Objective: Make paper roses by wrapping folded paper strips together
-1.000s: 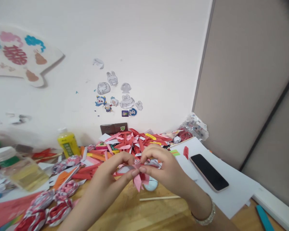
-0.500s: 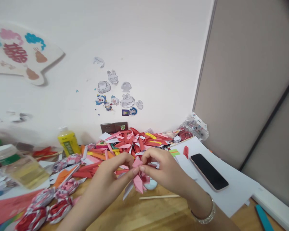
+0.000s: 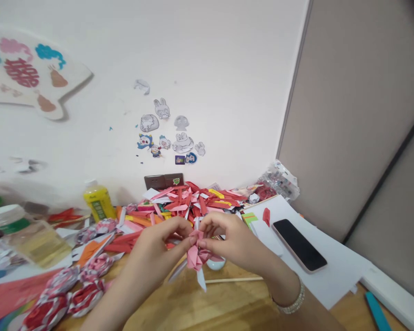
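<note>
Between both hands is a pink folded-paper piece (image 3: pixel 195 258) with several pointed petals and white paper tips sticking out below. My left hand (image 3: pixel 170 241) pinches its left side between thumb and fingers. From the right, my right hand (image 3: pixel 224 234) pinches the same piece near its top, thumb close to the left thumb. A white rounded object (image 3: pixel 216 264) shows partly behind it. Just below lies a thin wooden stick (image 3: pixel 234 279) on the wooden table (image 3: pixel 193 308). Behind the hands spreads a heap of folded red, pink, orange and white paper strips (image 3: pixel 200 200).
On the right a black-screened phone (image 3: pixel 299 245) rests on white paper (image 3: pixel 341 262); a teal tool (image 3: pixel 378 311) lies near the corner. To the left stand a yellow bottle (image 3: pixel 99 201), a clear jar (image 3: pixel 10 220) and twisted red-white paper flowers (image 3: pixel 86 296).
The pink piece has been turned in the fingers; more petals face me and a white tip now points down. Both hands stay in nearly the same place.
</note>
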Demonstrator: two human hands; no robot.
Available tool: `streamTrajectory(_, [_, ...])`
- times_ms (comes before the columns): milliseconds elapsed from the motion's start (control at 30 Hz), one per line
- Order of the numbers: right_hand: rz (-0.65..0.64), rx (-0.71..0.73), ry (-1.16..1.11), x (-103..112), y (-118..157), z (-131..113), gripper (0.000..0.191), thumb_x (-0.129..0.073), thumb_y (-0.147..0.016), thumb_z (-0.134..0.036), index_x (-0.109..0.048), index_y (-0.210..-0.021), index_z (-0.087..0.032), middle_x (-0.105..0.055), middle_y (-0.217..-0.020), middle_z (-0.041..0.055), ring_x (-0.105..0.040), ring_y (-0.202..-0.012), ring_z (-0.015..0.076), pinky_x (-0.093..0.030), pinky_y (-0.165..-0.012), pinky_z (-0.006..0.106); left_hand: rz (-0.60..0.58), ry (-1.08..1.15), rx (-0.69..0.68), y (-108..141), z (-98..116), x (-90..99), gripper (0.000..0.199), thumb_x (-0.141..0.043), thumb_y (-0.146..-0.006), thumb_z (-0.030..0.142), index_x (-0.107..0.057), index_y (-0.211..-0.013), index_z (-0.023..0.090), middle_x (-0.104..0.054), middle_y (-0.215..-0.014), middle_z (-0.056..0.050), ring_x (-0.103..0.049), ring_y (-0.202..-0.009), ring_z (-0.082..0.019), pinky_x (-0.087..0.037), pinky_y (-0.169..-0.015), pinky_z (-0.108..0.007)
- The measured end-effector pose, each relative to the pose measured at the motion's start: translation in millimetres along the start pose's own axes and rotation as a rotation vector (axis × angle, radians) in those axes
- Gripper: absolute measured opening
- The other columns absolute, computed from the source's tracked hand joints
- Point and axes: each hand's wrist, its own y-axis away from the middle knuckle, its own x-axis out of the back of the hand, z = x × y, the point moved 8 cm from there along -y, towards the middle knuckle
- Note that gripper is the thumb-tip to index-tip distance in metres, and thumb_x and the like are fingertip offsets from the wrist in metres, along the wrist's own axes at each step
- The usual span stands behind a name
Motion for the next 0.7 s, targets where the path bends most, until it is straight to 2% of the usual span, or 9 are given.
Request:
streamTrajectory(167, [-0.01,0.061,0.057,-1.1,-0.9,-1.3,0.012,-0.061,-0.075,-0.006,-0.061,-0.076,-0.018,-0.061,-0.073,-0.0038,-0.057,-0.07,0.0098,-0.043,-0.064,0.018,-0.122,-0.001,0.066,2.1,-5.9,-4.8,0.015,-0.057,-0.078,0.028,-0.064,-0.067,0.022,-0.069,-0.066,0.003,-0.062,-0.064,-0.014,-0.046,-0.061,-0.02])
streamTrajectory(267, [-0.025,0.096,0.125,-1.9,0.0,-3.7,0.016,-0.06,-0.074,-0.003,-0.062,-0.078,-0.019,-0.061,-0.074,-0.004,-0.057,-0.07,0.0094,-0.042,-0.064,0.018,-0.088,-0.04,0.087,0.4,-12.0,-3.0,0.013,-0.059,-0.075,0.027,-0.067,-0.066,0.021,-0.071,-0.065,0.002,-0.063,-0.062,-0.015,-0.046,-0.058,-0.021])
streamTrajectory(400, [0.037,0.127,0.221,1.4,0.6,-5.3,0.016,-0.061,-0.074,-0.003,-0.063,-0.076,-0.019,-0.062,-0.074,-0.0038,-0.056,-0.07,0.0095,-0.04,-0.062,0.018,-0.03,-0.084,0.088,-2.3,-16.3,-2.2,0.014,-0.06,-0.072,0.026,-0.069,-0.064,0.02,-0.071,-0.062,0.0,-0.062,-0.058,-0.016,-0.044,-0.054,-0.022])
streamTrajectory(500, [0.036,0.103,0.164,0.0,-0.4,-0.7,0.013,-0.062,-0.074,-0.006,-0.063,-0.076,-0.019,-0.061,-0.071,-0.0038,-0.056,-0.067,0.0094,-0.041,-0.06,0.017,-0.035,-0.069,0.095,-1.9,-16.1,-3.7,0.014,-0.059,-0.071,0.024,-0.068,-0.061,0.019,-0.07,-0.06,-0.001,-0.062,-0.057,-0.017,-0.045,-0.053,-0.022])
streamTrajectory(600, [0.01,0.057,0.07,-2.7,-1.3,5.9,0.011,-0.061,-0.074,-0.007,-0.063,-0.077,-0.018,-0.061,-0.069,-0.0034,-0.057,-0.064,0.0093,-0.042,-0.057,0.017,-0.11,0.023,0.125,0.1,-17.7,-6.9,0.014,-0.058,-0.073,0.026,-0.068,-0.065,0.019,-0.07,-0.062,-0.001,-0.063,-0.059,-0.017,-0.048,-0.055,-0.024])
streamTrajectory(700, [0.031,0.068,0.057,-2.1,-1.0,6.7,0.011,-0.061,-0.074,-0.008,-0.064,-0.076,-0.018,-0.061,-0.066,-0.0032,-0.057,-0.061,0.009,-0.042,-0.055,0.017,-0.187,0.227,0.155,1.2,-20.6,-9.0,0.014,-0.058,-0.076,0.03,-0.069,-0.078,0.02,-0.072,-0.074,-0.002,-0.066,-0.071,-0.019,-0.051,-0.066,-0.027])
